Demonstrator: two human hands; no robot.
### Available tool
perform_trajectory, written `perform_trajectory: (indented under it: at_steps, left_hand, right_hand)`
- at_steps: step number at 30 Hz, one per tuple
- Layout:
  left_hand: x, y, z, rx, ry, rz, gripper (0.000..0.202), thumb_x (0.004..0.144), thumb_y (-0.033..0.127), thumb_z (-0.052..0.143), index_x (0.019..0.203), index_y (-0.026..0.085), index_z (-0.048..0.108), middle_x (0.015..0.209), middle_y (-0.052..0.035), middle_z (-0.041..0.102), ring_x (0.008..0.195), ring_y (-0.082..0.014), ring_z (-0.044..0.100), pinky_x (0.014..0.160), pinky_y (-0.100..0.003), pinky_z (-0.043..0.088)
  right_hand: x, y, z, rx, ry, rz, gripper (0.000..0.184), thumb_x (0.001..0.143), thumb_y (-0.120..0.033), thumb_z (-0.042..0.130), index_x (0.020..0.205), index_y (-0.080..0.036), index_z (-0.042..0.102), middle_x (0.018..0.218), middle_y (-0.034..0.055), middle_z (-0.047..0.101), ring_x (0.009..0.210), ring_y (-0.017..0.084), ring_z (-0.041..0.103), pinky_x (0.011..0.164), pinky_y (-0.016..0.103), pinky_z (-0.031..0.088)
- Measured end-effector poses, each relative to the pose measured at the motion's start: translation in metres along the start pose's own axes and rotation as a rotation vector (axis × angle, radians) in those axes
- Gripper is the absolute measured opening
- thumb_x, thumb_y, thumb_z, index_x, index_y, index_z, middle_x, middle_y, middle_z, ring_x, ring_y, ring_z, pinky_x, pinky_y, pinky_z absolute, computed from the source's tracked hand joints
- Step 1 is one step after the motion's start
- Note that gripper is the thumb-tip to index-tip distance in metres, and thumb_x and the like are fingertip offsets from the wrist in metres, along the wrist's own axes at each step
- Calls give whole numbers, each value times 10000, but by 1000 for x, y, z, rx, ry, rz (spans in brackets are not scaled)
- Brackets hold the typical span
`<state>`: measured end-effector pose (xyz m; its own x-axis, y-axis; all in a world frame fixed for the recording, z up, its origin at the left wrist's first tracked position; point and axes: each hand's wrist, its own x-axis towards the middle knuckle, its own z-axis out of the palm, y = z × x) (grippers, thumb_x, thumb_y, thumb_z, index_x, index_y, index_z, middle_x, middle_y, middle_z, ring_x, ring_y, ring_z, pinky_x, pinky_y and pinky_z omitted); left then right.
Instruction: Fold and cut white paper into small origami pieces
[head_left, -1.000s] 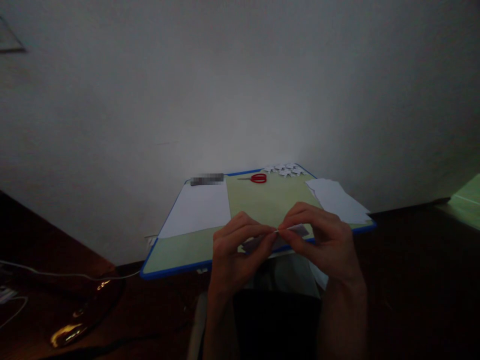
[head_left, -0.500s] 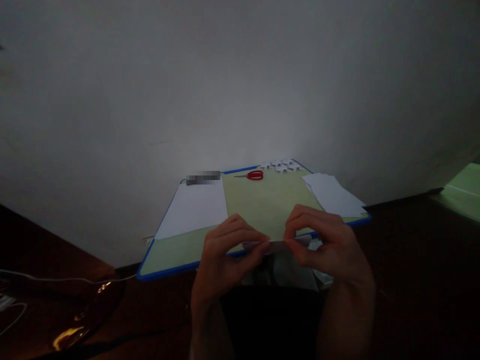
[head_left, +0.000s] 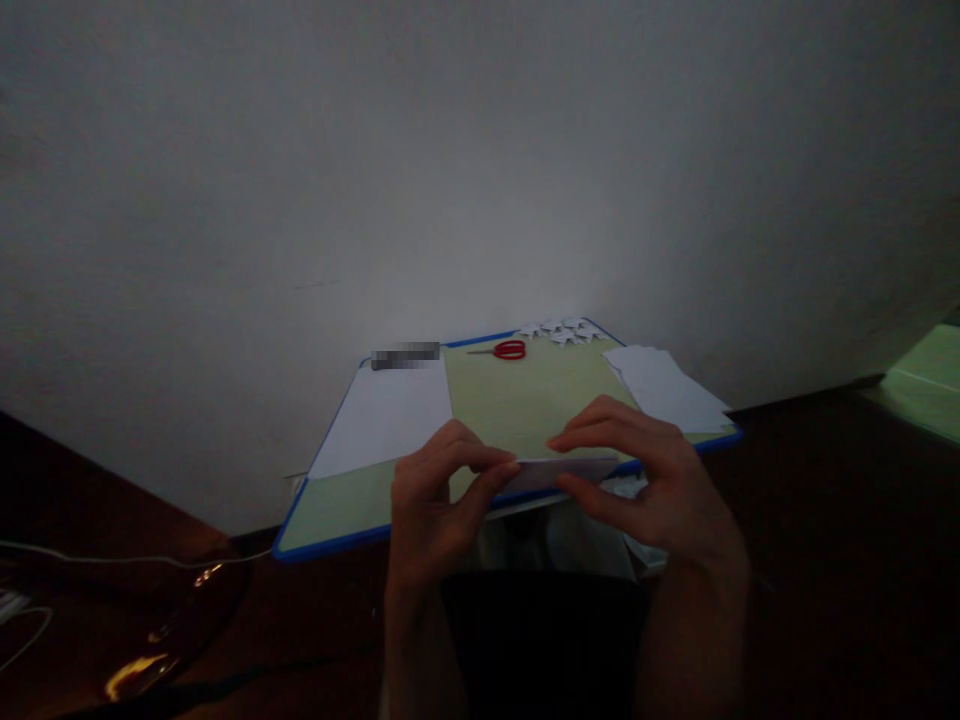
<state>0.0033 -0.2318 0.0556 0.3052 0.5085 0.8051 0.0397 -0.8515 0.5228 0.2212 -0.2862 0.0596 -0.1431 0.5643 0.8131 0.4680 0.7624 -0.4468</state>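
My left hand point(head_left: 450, 490) pinches the left end of a narrow folded strip of white paper point(head_left: 540, 473) between thumb and fingertips. The strip is held level above the table's near edge. Around its right part is my right hand point(head_left: 637, 475), thumb and forefinger spread, the forefinger just over the top edge and the thumb tip in front of the paper. Whether that thumb touches the strip I cannot tell.
Red-handled scissors point(head_left: 508, 350) lie at the back of the blue-rimmed table point(head_left: 510, 400). Several folded paper stars point(head_left: 564, 337) sit behind them. White sheets point(head_left: 667, 390) lie right; another sheet point(head_left: 382, 420) lies left, under a blurred dark object point(head_left: 405, 356). A wall point(head_left: 480, 180) rises behind.
Both hands held the strip in pinches before. My right thumb and forefinger have now parted, and my left hand has shifted left and slightly up with the paper, showing more of it.
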Motion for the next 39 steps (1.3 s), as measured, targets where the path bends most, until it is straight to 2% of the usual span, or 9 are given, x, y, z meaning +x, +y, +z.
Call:
perform_trajectory:
  at_steps: [5, 11, 21, 26, 32, 36, 39]
  left_hand:
    - [5, 9, 3, 56, -95, 68, 116, 896, 97, 772, 881, 194, 710, 767, 2, 689, 721, -138, 629, 646, -281, 493]
    - [1, 3, 0, 14, -116, 82, 146, 891, 69, 765, 919, 205, 718, 781, -1, 697, 713, -133, 631, 628, -278, 497]
    - [-7, 1, -23, -93, -70, 60, 194, 866, 7, 766, 897, 195, 728, 791, 0, 711, 710, -131, 637, 627, -285, 490]
    - [-4, 0, -19, -146, -24, 37, 193, 861, 12, 774, 894, 199, 741, 777, 7, 709, 688, -126, 619, 600, -279, 464]
    - [-3, -9, -17, -91, 45, -42, 156, 873, 58, 795, 844, 206, 753, 739, 24, 702, 663, -111, 609, 598, -268, 447]
    - [-5, -13, -14, -102, 108, -84, 144, 869, 83, 811, 845, 217, 764, 726, 31, 690, 657, -109, 601, 579, -260, 428]
    - [-5, -13, -8, -99, 171, -84, 134, 877, 90, 805, 847, 214, 764, 735, 30, 687, 670, -108, 600, 605, -260, 438]
  right_hand:
    - [6, -2, 10, -9, -57, -68, 74, 926, -159, 738, 957, -226, 745, 847, 13, 727, 821, 185, 648, 760, 375, 505]
    - [8, 0, 10, -37, -52, -115, 93, 915, -149, 752, 934, -240, 749, 834, -10, 757, 798, 175, 647, 757, 377, 468]
    - [-2, 8, -7, 95, -59, -149, 161, 842, -50, 788, 917, -191, 771, 801, 8, 733, 742, 160, 637, 698, 355, 489]
    - [-4, 8, -9, 105, -15, -135, 164, 855, -29, 768, 903, -185, 755, 809, 19, 732, 753, 168, 644, 695, 354, 508]
    - [-5, 11, -11, 2, 11, -60, 77, 917, -121, 776, 945, -192, 765, 842, 20, 749, 795, 164, 672, 709, 330, 535]
    - [-2, 12, -6, -90, 105, -69, 79, 933, -134, 768, 965, -205, 758, 869, 10, 756, 807, 155, 664, 740, 328, 519]
    - [2, 13, 2, -146, 170, -15, 72, 959, -159, 743, 916, -214, 723, 852, -8, 729, 814, 150, 645, 752, 321, 497]
